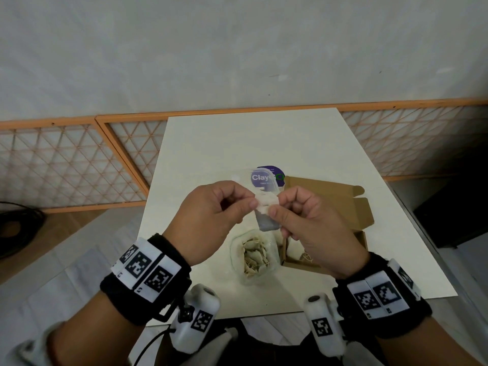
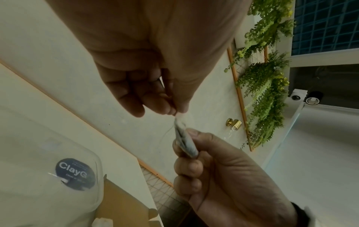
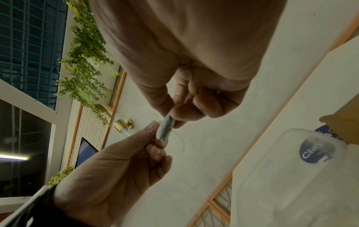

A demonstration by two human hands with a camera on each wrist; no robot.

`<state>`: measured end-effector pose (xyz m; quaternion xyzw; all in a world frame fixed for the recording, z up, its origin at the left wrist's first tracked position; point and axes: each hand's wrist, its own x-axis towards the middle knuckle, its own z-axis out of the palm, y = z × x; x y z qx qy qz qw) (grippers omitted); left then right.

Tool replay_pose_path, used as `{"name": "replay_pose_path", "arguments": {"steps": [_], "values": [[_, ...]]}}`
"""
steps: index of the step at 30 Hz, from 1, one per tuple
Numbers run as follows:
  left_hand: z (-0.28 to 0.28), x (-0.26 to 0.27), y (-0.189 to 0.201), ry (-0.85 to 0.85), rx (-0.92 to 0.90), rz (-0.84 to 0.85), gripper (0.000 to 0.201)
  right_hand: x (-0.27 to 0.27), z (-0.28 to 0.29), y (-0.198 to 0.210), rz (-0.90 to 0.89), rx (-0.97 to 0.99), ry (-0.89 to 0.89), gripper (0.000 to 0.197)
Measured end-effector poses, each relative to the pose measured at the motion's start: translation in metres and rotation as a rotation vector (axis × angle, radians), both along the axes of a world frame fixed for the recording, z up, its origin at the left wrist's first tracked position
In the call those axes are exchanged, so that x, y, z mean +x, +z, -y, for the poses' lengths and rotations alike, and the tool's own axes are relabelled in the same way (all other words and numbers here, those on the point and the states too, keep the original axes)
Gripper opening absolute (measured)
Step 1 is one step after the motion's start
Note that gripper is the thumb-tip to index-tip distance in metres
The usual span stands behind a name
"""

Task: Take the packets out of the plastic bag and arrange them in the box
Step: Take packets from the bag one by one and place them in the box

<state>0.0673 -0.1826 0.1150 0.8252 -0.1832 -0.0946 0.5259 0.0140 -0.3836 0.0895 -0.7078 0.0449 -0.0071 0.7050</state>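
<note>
Both hands, left hand (image 1: 211, 220) and right hand (image 1: 311, 228), pinch one packet (image 1: 266, 210) above the box (image 1: 330, 207); tugging apart could tear it.

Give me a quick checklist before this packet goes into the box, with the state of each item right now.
1. Packet held: ok, left hand and right hand both pinch it above the table.
2. Cardboard box open: ok, lid flaps back.
3. Free room in the box: cannot tell, right hand hides most of it.
4. Loose thread from the packet clear of fingers: cannot tell.
5. Plastic bag emptied: not ok, packets remain inside.
</note>
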Motion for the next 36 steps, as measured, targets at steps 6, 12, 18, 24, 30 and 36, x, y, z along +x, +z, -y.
{"name": "replay_pose_path", "arguments": {"steps": [6, 12, 18, 24, 30, 36], "values": [[-0.005, 0.008, 0.007, 0.038, 0.02, 0.033, 0.01, -0.003, 0.002, -0.003, -0.035, -0.045, 0.085, 0.006], [0.0, 0.006, 0.008, 0.035, -0.088, -0.014, 0.015, -0.005, -0.004, -0.004, -0.078, 0.042, 0.092, 0.005], [0.002, -0.002, -0.001, 0.001, -0.158, -0.085, 0.018, -0.005, -0.009, -0.003, -0.073, 0.089, 0.086, 0.008], [0.007, -0.002, -0.006, 0.049, -0.201, -0.101, 0.024, -0.006, -0.011, -0.006, -0.079, 0.092, 0.067, 0.018], [0.007, 0.003, -0.006, 0.088, -0.248, -0.132, 0.026, -0.005, -0.013, -0.002, -0.074, 0.047, 0.085, 0.008], [0.004, 0.002, -0.007, 0.025, -0.258, -0.16, 0.02, 0.004, -0.013, 0.001, -0.028, 0.039, 0.067, 0.005]]}}
